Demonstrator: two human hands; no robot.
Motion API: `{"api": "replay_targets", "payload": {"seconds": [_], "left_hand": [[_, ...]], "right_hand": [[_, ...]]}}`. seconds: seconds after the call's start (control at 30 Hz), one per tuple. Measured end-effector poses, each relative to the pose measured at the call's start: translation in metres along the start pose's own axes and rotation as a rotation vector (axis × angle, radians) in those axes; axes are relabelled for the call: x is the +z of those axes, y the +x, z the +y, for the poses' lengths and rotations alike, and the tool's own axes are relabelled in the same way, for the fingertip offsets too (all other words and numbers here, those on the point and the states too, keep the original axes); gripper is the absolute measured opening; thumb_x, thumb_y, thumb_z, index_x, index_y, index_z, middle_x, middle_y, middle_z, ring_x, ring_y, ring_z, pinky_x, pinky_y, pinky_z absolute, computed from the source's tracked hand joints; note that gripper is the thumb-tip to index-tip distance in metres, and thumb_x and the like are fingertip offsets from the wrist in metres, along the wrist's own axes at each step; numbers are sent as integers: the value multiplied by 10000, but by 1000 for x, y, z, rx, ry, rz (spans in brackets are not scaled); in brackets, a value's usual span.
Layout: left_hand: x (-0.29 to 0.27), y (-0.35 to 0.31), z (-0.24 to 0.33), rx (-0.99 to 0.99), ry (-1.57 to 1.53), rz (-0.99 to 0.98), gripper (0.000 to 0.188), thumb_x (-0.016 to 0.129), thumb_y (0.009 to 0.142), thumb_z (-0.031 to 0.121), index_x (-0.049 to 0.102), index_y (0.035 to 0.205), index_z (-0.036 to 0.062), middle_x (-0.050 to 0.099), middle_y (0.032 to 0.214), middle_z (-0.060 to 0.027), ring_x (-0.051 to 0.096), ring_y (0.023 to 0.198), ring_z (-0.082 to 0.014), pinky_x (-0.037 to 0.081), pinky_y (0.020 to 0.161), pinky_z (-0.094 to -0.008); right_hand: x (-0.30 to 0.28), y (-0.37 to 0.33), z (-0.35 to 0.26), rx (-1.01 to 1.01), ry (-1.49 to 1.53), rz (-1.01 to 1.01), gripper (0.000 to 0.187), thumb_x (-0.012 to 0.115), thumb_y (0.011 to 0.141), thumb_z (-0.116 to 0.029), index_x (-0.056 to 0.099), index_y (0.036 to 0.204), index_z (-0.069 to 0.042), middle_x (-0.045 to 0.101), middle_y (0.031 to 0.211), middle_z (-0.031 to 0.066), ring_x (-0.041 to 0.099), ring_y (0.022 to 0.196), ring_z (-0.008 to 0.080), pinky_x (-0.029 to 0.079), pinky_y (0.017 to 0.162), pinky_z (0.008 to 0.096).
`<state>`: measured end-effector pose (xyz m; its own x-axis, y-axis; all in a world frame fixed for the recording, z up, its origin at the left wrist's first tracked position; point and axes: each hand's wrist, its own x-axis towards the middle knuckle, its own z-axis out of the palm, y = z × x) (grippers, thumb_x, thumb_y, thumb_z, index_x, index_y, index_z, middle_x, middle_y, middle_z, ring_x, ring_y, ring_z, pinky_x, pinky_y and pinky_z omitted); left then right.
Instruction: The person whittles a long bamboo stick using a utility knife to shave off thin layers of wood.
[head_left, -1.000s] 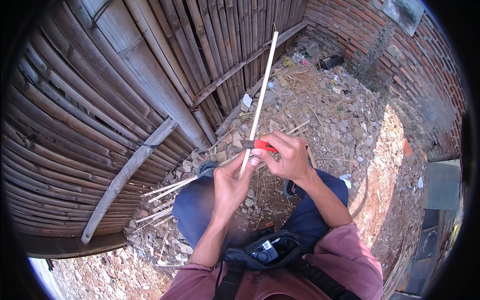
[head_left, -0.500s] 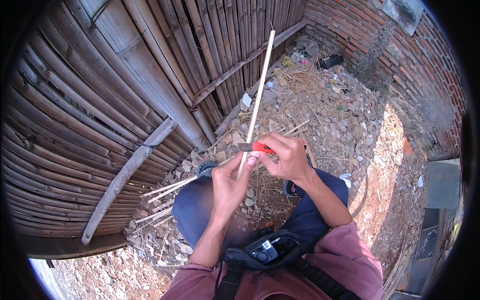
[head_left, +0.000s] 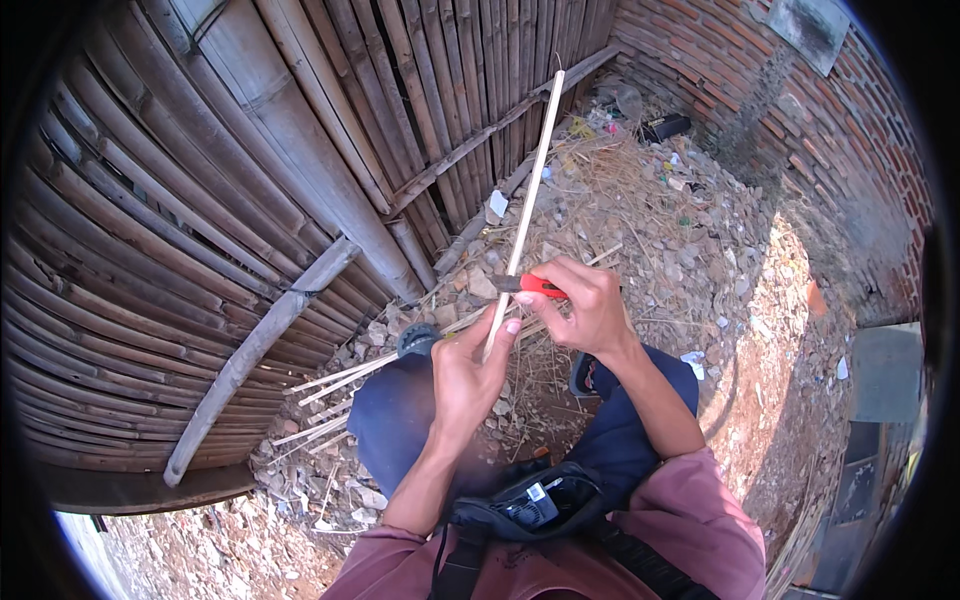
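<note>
A long, pale bamboo strip point(head_left: 536, 185) slants up and away in front of me. My left hand point(head_left: 468, 378) is closed round its lower end, thumb along the strip. In my right hand point(head_left: 588, 305) is a red-handled utility knife point(head_left: 541, 286), gripped with the fingers wrapped round the handle. The knife's dark blade lies across the strip just above my left thumb, touching or very close to it. Part of the handle is hidden by my right fingers.
Several more pale strips point(head_left: 345, 376) lie on the rubble ground point(head_left: 690, 270) by my left leg. A bamboo slat wall point(head_left: 170, 270) rises on the left, a brick wall point(head_left: 840, 140) at the far right. An open black waist bag point(head_left: 530, 505) sits at my lap.
My right hand with the knife has shifted slightly right, up from my left thumb. The left hand now shows more apart from it, and the strip's top has moved a little right.
</note>
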<state>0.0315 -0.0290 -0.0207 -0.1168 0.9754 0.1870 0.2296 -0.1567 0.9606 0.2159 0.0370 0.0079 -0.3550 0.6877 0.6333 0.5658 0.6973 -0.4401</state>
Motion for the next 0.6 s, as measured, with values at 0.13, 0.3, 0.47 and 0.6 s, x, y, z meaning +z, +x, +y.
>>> {"api": "replay_targets", "payload": {"seconds": [0.13, 0.3, 0.47, 0.6], "left_hand": [[-1, 0, -6, 16, 59, -3, 413, 776, 1039, 211, 725, 1364, -40, 701, 716, -88, 548, 714, -31, 506, 626, -276], [-3, -1, -1, -14, 108, -18, 410, 774, 1039, 220, 730, 1354, -38, 644, 657, -106, 511, 660, -44, 491, 596, -294], [-5, -1, 2, 21, 94, -3, 395, 771, 1040, 203, 732, 1354, -33, 632, 658, -95, 505, 672, -41, 487, 596, -293], [-3, -1, 0, 8, 93, -6, 393, 773, 1038, 194, 732, 1360, -26, 631, 657, -95, 500, 680, -36, 483, 592, -291]], "right_hand": [[2, 0, 6, -6, 30, 30, 210, 860, 873, -196, 780, 983, -36, 728, 826, 103, 722, 670, 287, 540, 582, 380], [0, 2, 3, -3, 24, 17, 200, 859, 868, -170, 781, 978, -22, 716, 814, 116, 711, 663, 290, 532, 583, 380], [1, 4, 3, -5, 37, 19, 201, 857, 879, -181, 787, 982, -24, 713, 809, 117, 713, 672, 287, 536, 593, 377], [1, 3, 4, 0, 25, 18, 207, 857, 886, -192, 792, 986, -23, 712, 808, 117, 715, 678, 287, 538, 599, 377]]}}
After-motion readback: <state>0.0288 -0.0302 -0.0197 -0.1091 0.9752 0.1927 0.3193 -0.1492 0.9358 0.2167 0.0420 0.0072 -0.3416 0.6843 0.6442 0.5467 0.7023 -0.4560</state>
